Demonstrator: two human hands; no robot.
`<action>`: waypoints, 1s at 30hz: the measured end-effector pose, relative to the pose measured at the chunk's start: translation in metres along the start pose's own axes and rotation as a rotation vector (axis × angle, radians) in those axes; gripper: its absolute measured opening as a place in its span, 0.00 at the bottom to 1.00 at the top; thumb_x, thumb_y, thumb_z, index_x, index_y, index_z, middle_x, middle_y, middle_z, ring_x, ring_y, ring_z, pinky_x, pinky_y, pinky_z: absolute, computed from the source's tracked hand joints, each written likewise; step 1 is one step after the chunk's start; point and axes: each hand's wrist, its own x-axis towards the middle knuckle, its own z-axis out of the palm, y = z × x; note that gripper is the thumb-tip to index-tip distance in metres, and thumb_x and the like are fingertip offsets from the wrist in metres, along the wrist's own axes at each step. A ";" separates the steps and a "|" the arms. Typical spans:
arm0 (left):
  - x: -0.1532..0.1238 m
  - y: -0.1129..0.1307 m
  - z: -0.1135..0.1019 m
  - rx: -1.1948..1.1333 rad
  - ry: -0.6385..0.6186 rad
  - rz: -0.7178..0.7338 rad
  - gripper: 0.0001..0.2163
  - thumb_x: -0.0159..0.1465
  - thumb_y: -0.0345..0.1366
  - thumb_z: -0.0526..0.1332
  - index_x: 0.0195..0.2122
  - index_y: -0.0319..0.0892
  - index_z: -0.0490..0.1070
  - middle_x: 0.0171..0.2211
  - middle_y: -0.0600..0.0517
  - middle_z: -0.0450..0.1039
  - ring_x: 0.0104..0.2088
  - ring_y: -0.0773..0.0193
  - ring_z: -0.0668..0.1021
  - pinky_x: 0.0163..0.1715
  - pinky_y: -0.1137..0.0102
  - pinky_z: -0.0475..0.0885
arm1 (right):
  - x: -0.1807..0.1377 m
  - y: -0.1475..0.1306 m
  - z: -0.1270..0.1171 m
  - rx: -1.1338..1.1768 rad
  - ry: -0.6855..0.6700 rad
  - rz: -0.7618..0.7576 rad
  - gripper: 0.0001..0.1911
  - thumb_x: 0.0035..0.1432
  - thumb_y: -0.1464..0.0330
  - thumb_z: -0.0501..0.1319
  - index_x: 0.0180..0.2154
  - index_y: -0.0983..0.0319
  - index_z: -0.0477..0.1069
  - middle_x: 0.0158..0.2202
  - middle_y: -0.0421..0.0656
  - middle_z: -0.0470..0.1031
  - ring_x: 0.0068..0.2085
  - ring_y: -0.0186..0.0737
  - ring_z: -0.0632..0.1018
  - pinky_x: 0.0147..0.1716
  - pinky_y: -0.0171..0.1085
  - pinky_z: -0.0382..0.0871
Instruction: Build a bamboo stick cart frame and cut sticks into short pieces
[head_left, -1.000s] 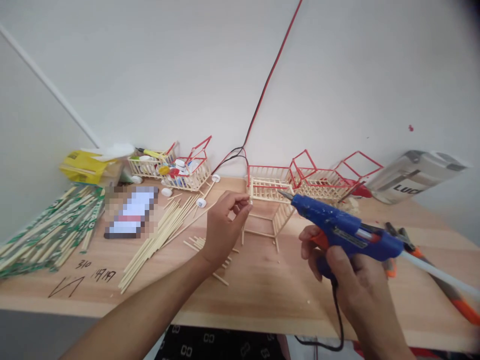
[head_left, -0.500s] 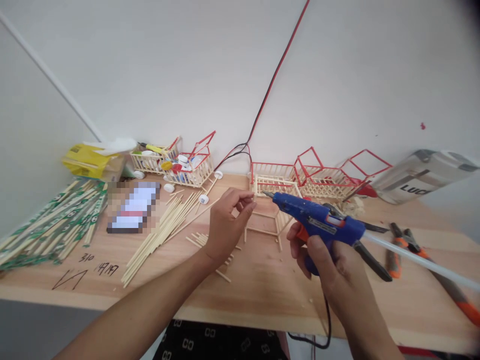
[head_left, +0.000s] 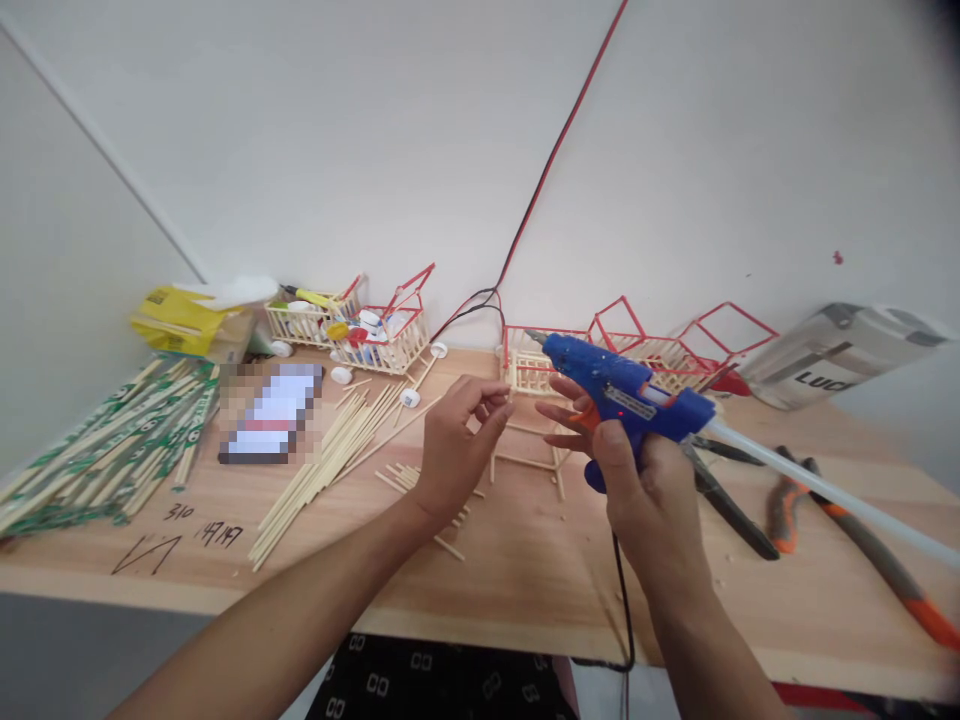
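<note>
My right hand (head_left: 637,480) grips a blue hot glue gun (head_left: 622,392) with a white glue stick trailing out its back. Its nozzle points left, above a small stick frame (head_left: 529,450) on the wooden table (head_left: 525,570). My left hand (head_left: 454,440) hovers just left of that frame, with thumb and fingertips pinched together near the frame's top; what they pinch, if anything, is too small to make out.
Loose bamboo sticks (head_left: 337,440) and green-wrapped chopsticks (head_left: 112,440) lie at the left beside a blurred phone (head_left: 270,412). Stick baskets with red frames (head_left: 645,350) line the wall. Pliers (head_left: 847,520) lie on the right; a silver case (head_left: 832,355) stands behind them.
My right hand has carried the glue gun leftward and up, close to my left hand and over the frame. My left hand has barely moved.
</note>
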 end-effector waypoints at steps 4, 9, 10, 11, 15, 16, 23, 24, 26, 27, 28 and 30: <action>0.001 0.001 0.000 0.008 0.011 0.008 0.04 0.62 0.30 0.61 0.38 0.42 0.72 0.31 0.53 0.72 0.32 0.68 0.74 0.33 0.72 0.69 | 0.000 0.003 0.000 0.008 -0.016 0.006 0.19 0.63 0.56 0.54 0.49 0.61 0.70 0.50 0.50 0.75 0.48 0.48 0.78 0.44 0.47 0.76; 0.001 0.001 0.000 0.010 0.018 0.008 0.03 0.62 0.31 0.62 0.37 0.42 0.72 0.31 0.53 0.72 0.31 0.68 0.74 0.32 0.72 0.69 | -0.001 0.009 -0.001 -0.085 -0.023 -0.006 0.20 0.64 0.56 0.54 0.49 0.60 0.71 0.50 0.50 0.75 0.50 0.49 0.76 0.50 0.52 0.71; 0.001 0.001 0.000 0.011 0.019 0.009 0.03 0.62 0.31 0.62 0.37 0.42 0.72 0.31 0.53 0.72 0.31 0.68 0.74 0.33 0.72 0.69 | -0.001 0.010 -0.001 -0.100 -0.023 -0.010 0.20 0.64 0.56 0.53 0.50 0.60 0.71 0.51 0.49 0.75 0.51 0.49 0.76 0.52 0.53 0.69; 0.001 0.001 0.000 0.013 0.018 0.010 0.03 0.62 0.31 0.62 0.37 0.42 0.72 0.31 0.53 0.72 0.31 0.68 0.74 0.33 0.72 0.69 | -0.001 0.010 -0.001 -0.111 -0.024 -0.012 0.19 0.64 0.57 0.53 0.50 0.59 0.71 0.51 0.49 0.74 0.52 0.49 0.75 0.53 0.53 0.67; 0.000 0.000 0.000 0.014 0.013 0.010 0.03 0.62 0.31 0.61 0.38 0.42 0.72 0.31 0.53 0.73 0.32 0.68 0.75 0.33 0.72 0.70 | -0.001 0.010 -0.001 -0.124 -0.032 -0.003 0.20 0.64 0.57 0.53 0.50 0.59 0.71 0.52 0.49 0.74 0.53 0.49 0.75 0.54 0.53 0.66; 0.000 0.000 0.001 0.013 0.015 0.009 0.04 0.62 0.31 0.62 0.38 0.42 0.72 0.31 0.53 0.73 0.32 0.68 0.75 0.33 0.72 0.70 | -0.001 0.010 -0.001 -0.127 -0.034 0.001 0.20 0.64 0.57 0.52 0.51 0.60 0.71 0.52 0.49 0.74 0.53 0.49 0.74 0.54 0.53 0.66; 0.001 0.001 0.001 0.012 0.022 0.014 0.04 0.61 0.30 0.62 0.38 0.42 0.72 0.31 0.53 0.72 0.32 0.68 0.74 0.33 0.72 0.70 | 0.000 0.012 0.000 -0.099 -0.044 -0.030 0.21 0.64 0.57 0.53 0.51 0.61 0.71 0.52 0.49 0.74 0.54 0.49 0.74 0.56 0.53 0.64; 0.001 0.001 0.001 0.011 0.023 0.014 0.03 0.61 0.30 0.62 0.37 0.42 0.72 0.31 0.53 0.72 0.31 0.68 0.74 0.33 0.72 0.70 | 0.000 0.013 0.000 -0.091 -0.043 -0.035 0.21 0.64 0.57 0.53 0.52 0.61 0.71 0.52 0.49 0.74 0.54 0.49 0.74 0.56 0.53 0.64; 0.001 0.000 0.001 0.007 0.025 0.011 0.03 0.61 0.30 0.62 0.37 0.42 0.72 0.31 0.53 0.72 0.32 0.68 0.74 0.33 0.72 0.70 | -0.001 0.013 0.000 -0.083 -0.043 -0.033 0.21 0.64 0.57 0.53 0.52 0.60 0.70 0.52 0.50 0.74 0.54 0.49 0.74 0.56 0.53 0.65; 0.001 0.000 0.001 0.004 0.024 0.007 0.03 0.62 0.30 0.62 0.37 0.42 0.72 0.31 0.53 0.72 0.32 0.68 0.75 0.34 0.72 0.70 | -0.001 0.013 0.000 -0.084 -0.043 -0.029 0.21 0.64 0.57 0.53 0.53 0.60 0.70 0.52 0.50 0.74 0.54 0.49 0.74 0.56 0.53 0.65; 0.001 0.000 0.001 0.002 0.025 0.004 0.04 0.62 0.30 0.62 0.37 0.42 0.72 0.31 0.53 0.72 0.32 0.68 0.75 0.34 0.72 0.70 | -0.001 0.012 0.000 -0.087 -0.044 -0.027 0.21 0.64 0.57 0.53 0.53 0.60 0.70 0.53 0.50 0.74 0.54 0.49 0.74 0.56 0.53 0.65; 0.001 -0.001 0.002 0.001 0.026 0.000 0.04 0.61 0.30 0.62 0.38 0.42 0.72 0.31 0.53 0.72 0.32 0.68 0.75 0.34 0.72 0.70 | -0.001 0.012 0.000 -0.092 -0.046 -0.034 0.20 0.64 0.57 0.53 0.53 0.59 0.70 0.52 0.49 0.74 0.54 0.49 0.74 0.55 0.52 0.65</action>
